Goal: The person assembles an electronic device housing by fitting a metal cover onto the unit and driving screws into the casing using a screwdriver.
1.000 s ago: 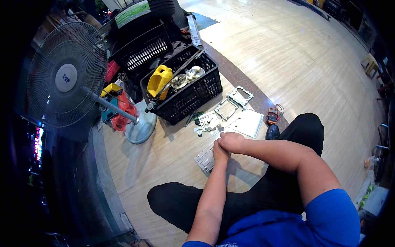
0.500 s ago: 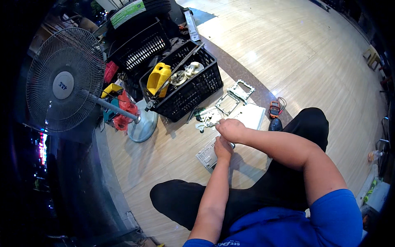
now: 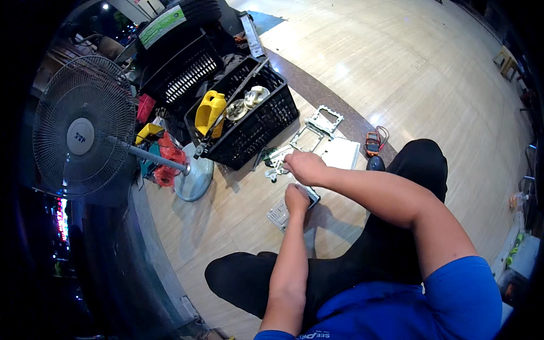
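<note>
- Grasping silver casing (image 3: 278, 215), just below mid-frame, with fingers of left hand (image 3: 297, 198); could skid if braced unevenly;
- Hovering by white parts (image 3: 277, 161) with right hand (image 3: 306, 168); cannot tell fingers' hold; could scatter them if brushed

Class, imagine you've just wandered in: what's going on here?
A seated person has the left hand on a perforated metal unit. The right hand is beyond it, beside loose white parts; whether it grips anything can't be made out. Metal frames and a white pad lie farther out, with an orange-and-black meter to the right and a black crate to the left.
</note>
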Demonstrator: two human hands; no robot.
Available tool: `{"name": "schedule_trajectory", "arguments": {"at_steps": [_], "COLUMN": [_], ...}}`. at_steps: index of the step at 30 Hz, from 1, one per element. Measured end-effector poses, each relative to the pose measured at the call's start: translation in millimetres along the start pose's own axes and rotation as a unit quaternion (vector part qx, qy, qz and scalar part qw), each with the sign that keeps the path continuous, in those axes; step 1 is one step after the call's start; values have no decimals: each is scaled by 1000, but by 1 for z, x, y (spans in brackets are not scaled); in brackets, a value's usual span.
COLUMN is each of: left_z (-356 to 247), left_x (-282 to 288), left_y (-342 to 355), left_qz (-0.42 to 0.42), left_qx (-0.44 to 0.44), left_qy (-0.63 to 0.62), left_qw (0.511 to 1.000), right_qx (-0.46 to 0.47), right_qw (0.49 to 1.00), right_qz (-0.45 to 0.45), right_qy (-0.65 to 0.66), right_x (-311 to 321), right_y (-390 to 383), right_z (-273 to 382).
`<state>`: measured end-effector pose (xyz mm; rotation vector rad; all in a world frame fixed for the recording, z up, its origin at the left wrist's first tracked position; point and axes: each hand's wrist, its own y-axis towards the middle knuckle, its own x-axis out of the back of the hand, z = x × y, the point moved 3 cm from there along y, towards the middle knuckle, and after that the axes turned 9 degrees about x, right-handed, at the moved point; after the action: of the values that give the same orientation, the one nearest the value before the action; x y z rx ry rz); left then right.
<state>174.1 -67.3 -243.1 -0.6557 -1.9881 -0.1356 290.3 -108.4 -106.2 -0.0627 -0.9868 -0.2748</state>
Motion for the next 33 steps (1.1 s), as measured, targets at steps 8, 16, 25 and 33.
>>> {"name": "schedule_trajectory", "arguments": {"at_steps": [8, 16, 25, 33], "left_z": [-2, 0, 4, -13], "left_x": [49, 60, 57, 179], "left_y": [25, 8, 2, -17], "left_qz": [280, 368, 333, 154], "left_qx": [73, 54, 92, 75], "left_qy": [-688, -768, -762, -528], "left_qw": [666, 521, 548, 832], "right_qx": [-14, 27, -6, -215], "right_qw": [995, 995, 976, 966], "right_qz": [-25, -17, -30, -66], "right_qy": [90, 97, 218, 131], "right_x": [-1, -14, -29, -98], "right_y": [8, 4, -4, -19], "right_z": [0, 8, 0, -139]}}
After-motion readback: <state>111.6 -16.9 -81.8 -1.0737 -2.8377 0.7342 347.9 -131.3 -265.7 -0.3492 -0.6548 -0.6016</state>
